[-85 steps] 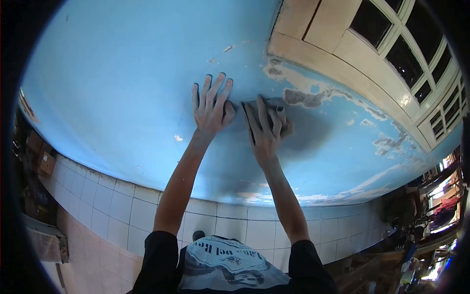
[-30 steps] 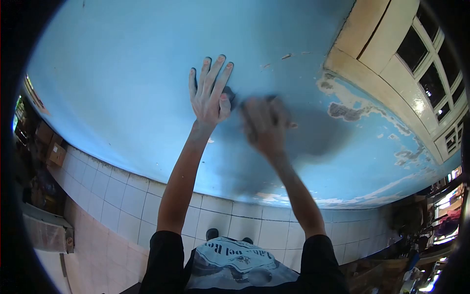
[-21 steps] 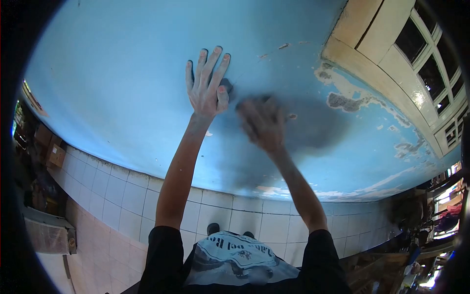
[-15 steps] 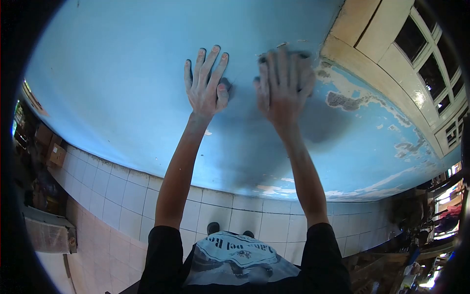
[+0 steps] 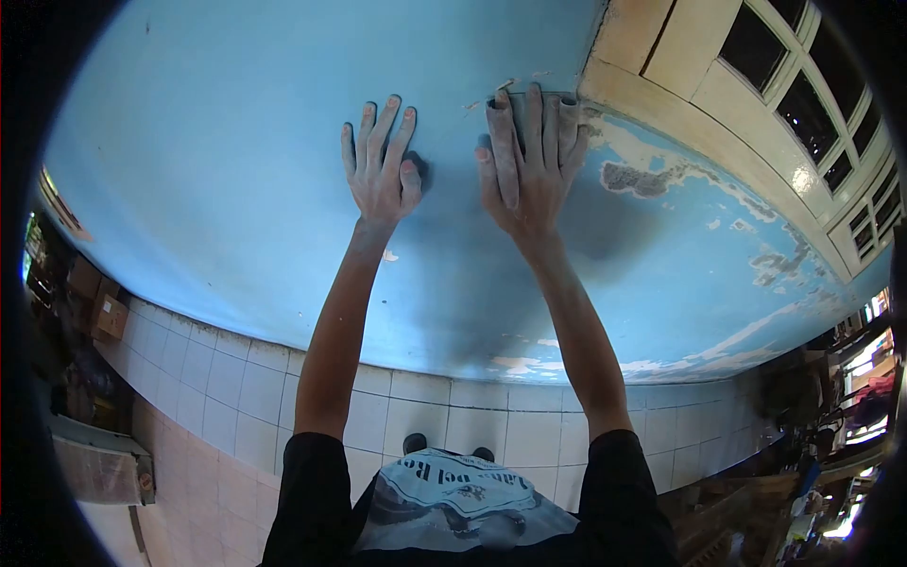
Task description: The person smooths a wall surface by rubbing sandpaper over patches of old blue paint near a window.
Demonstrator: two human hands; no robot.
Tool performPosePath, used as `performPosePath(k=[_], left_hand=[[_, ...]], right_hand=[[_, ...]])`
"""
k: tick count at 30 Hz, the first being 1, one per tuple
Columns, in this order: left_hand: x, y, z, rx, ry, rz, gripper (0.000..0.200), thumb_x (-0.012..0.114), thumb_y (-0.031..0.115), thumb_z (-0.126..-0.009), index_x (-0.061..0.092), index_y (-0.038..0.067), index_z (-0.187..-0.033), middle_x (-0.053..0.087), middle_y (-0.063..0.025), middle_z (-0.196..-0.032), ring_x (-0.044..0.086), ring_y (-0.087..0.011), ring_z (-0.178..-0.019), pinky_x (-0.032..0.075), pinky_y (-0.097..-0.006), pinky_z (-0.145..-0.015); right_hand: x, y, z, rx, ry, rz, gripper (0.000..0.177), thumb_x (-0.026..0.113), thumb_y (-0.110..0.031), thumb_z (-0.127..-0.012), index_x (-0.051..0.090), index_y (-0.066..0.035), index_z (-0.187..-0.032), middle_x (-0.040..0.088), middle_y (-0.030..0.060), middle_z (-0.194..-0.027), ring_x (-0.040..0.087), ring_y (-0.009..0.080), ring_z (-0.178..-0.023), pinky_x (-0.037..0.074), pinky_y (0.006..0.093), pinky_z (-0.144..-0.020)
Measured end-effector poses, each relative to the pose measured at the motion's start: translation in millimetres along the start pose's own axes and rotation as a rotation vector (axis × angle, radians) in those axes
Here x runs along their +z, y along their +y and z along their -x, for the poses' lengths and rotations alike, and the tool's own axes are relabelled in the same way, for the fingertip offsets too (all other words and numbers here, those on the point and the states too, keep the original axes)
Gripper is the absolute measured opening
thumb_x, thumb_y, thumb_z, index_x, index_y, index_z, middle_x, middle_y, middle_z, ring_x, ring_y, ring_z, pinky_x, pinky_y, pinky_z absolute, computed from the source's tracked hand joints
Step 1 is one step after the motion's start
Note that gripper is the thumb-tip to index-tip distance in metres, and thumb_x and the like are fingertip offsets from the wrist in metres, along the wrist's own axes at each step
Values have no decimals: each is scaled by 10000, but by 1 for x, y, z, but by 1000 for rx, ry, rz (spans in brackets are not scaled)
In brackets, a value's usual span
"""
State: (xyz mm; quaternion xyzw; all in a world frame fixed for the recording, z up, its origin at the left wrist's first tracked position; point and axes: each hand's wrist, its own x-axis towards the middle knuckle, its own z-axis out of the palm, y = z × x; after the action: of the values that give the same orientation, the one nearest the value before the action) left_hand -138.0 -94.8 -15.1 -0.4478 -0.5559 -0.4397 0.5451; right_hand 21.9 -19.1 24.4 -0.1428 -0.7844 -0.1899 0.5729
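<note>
1. Flat against the blue wall, the left grip spreads its four fingers and thumb and holds nothing; it probably bears on the surface to steady the body.
2. To its right, the right grip holds one grey sheet between its fingers and the wall. The fingers lie nearly straight over it, and its curled edges rise among them, likely so that it cannot slip out and lies flat beneath.
3. Counted, that makes two grips, one held sheet and one wall under both.
4. Just right of the right grip is a rough bare patch; others lie lower and farther right, merging too much to count.
5. Above and right of that grip is one cream frame with several dark panes.
6. Below both grips, two dark shoes rest on white tiles, presumably close in for reach.
</note>
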Motion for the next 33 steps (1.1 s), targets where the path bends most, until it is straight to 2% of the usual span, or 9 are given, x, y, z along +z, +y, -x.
performPosePath(k=[2,6,9,15,17,20,26,28,33], left_hand=[[-3,-1,0,3,-24,26,517,186,351,-963,530,133,-1282,472,-79,-1360,373,-309,-1303,182,-541,-1072],[-3,-1,0,13,-25,79,610,118,416,-960,526,98,-1283,463,-112,-1364,358,-337,-1309,159,-551,-1074],[0,-2,0,12,22,61,567,143,411,-965,554,160,-1263,504,-61,-1334,404,-294,-1284,191,-542,-1068],[2,-1,1,12,17,15,568,144,412,-968,563,152,-1249,500,-68,-1336,403,-292,-1286,208,-544,-1063],[2,-1,2,10,14,7,566,145,410,-968,564,153,-1248,499,-66,-1337,402,-290,-1287,210,-543,-1063],[1,-2,5,18,-15,9,567,152,409,-965,536,127,-1271,473,-86,-1357,373,-307,-1304,190,-554,-1066],[2,-2,3,25,-31,12,560,168,399,-965,500,98,-1301,444,-111,-1378,341,-323,-1322,162,-567,-1071],[0,-1,4,22,-42,19,555,173,395,-966,500,98,-1300,444,-114,-1378,339,-325,-1323,160,-567,-1071],[0,-3,4,45,-30,-18,546,178,382,-966,482,92,-1314,434,-126,-1382,338,-332,-1323,165,-557,-1071]], right_hand=[[8,-6,3,48,6,76,427,542,-288,-852,527,-226,-1274,482,48,-1347,442,232,-1234,316,519,-954],[41,-24,112,-381,-319,71,413,529,-338,-863,536,-225,-1260,471,-16,-1355,416,170,-1243,346,420,-966],[43,-12,147,-423,-350,-21,401,500,-377,-875,550,-227,-1245,458,-49,-1365,409,182,-1245,339,431,-976],[11,40,105,-92,-197,-8,441,521,-412,-865,552,-197,-1249,486,7,-1342,398,288,-1267,180,547,-1058],[5,42,92,216,-71,-31,478,553,-390,-848,534,-160,-1267,507,76,-1320,400,310,-1269,83,616,-1065],[22,33,133,114,-32,-57,560,473,-363,-892,406,-66,-1362,437,220,-1351,340,443,-1285,46,664,-1044],[15,29,169,236,-272,-32,556,553,-322,-846,448,-71,-1331,472,157,-1346,348,381,-1302,22,649,-1055],[14,40,120,190,-120,50,610,487,-360,-892,371,5,-1367,373,235,-1398,228,444,-1346,7,626,-1064],[7,37,18,169,218,37,583,504,-345,-888,394,14,-1334,370,236,-1397,224,460,-1341,15,659,-1045]])
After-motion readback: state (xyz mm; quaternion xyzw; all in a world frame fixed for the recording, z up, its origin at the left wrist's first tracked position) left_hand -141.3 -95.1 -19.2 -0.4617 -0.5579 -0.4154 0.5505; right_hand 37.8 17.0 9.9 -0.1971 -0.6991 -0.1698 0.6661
